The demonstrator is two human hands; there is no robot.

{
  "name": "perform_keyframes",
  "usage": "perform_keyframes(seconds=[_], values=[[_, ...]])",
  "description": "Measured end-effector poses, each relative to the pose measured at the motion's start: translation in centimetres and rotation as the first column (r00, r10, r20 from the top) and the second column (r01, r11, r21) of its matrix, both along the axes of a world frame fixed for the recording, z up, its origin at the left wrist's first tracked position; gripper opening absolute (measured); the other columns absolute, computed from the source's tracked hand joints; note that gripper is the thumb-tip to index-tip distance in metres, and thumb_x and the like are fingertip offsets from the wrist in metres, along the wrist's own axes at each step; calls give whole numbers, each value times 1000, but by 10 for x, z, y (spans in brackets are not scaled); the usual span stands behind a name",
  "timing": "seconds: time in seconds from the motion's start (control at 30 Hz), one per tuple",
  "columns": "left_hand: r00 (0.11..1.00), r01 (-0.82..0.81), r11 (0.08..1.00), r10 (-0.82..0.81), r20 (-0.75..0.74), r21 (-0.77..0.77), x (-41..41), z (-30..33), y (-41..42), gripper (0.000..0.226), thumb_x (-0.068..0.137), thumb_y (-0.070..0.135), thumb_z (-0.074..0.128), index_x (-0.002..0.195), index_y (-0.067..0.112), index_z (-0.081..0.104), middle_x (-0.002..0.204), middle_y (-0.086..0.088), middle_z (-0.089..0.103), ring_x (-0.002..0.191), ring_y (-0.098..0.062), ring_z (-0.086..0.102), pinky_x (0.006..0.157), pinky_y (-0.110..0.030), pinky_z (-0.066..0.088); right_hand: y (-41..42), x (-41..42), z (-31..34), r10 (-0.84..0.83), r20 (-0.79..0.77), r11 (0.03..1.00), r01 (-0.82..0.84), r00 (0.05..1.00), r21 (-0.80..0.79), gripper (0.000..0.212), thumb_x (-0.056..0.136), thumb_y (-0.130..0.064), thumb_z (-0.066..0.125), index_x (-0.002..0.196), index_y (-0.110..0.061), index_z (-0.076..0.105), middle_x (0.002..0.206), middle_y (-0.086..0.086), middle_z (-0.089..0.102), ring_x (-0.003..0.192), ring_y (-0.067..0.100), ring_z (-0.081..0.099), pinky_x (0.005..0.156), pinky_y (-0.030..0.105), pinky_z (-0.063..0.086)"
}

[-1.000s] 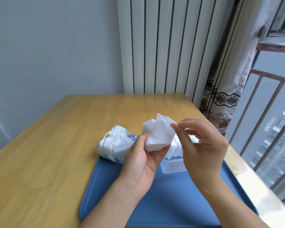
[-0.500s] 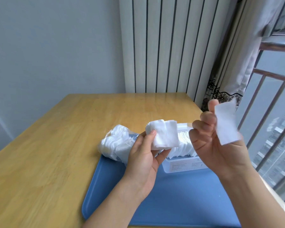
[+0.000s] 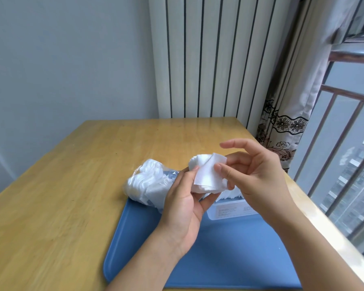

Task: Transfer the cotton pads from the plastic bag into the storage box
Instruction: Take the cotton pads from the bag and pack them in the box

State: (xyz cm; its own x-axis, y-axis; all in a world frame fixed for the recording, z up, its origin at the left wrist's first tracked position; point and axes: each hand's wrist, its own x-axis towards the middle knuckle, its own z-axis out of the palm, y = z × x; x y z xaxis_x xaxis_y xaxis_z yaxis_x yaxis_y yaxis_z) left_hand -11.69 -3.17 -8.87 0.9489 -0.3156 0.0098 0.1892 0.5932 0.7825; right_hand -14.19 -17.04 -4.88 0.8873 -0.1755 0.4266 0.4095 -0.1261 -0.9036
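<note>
The left hand (image 3: 182, 208) grips a small stack of white cotton pads (image 3: 208, 175) between thumb and curled fingers, while the right hand (image 3: 259, 175) pinches the front pad of that stack with its thumb and a finger, its forefinger lifted clear. Below the hands, at about five o'clock from the stack, the clear storage box (image 3: 229, 211) stands on the blue tray (image 3: 229, 255) with pads showing above its rim. At nine o'clock from the stack, the clear plastic bag (image 3: 147, 185), holding more pads, lies across the tray's far left corner and the wooden table (image 3: 61, 196).
</note>
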Motion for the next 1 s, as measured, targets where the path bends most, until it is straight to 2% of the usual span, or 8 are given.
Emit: perform_keyframes(seconds=[0.17,0.37,0.43,0.5,0.77,1.0], values=[[1000,-13,999,13,3,40,2,-3,0,39,103,25,48,134,3,58,131,-17,67,125,-34,62,106,-46,51,-8,3,0,27,-71,999,-28,997,-15,44,84,20,64,112,-14,67,72,10,66,54,20,60,56,26,49],[1000,5,999,-5,5,50,-1,0,0,38,103,24,47,132,5,60,127,-15,69,118,-26,66,92,-35,57,-12,5,0,47,-112,999,-44,993,22,48,83,18,67,117,-17,65,74,7,68,57,22,63,64,42,43],[1000,11,999,-12,4,44,-1,1,1,37,103,24,46,132,5,61,127,-15,70,117,-27,66,92,-35,58,-12,5,0,77,-118,996,-72,990,45,47,83,15,72,118,-15,64,75,11,71,61,24,64,64,40,49],[1000,19,999,-19,-4,38,0,1,1,37,103,24,46,131,5,61,127,-16,69,119,-30,66,92,-36,58,-12,5,0,96,-120,995,-90,988,51,46,82,12,74,118,-14,63,76,15,72,63,26,65,62,32,53],[999,19,1000,-19,-40,12,2,0,2,39,104,23,44,129,0,62,127,-23,67,121,-36,63,84,-33,59,-13,6,-1,105,-104,991,-96,989,90,44,84,14,71,119,-11,63,76,15,68,57,24,59,57,26,50],[998,29,1000,-28,-49,6,1,1,2,39,104,23,43,129,0,62,126,-22,68,122,-36,63,85,-33,59,-13,7,-2,133,-114,986,-120,984,112,43,83,11,74,119,-12,64,77,13,68,61,24,59,57,24,49]])
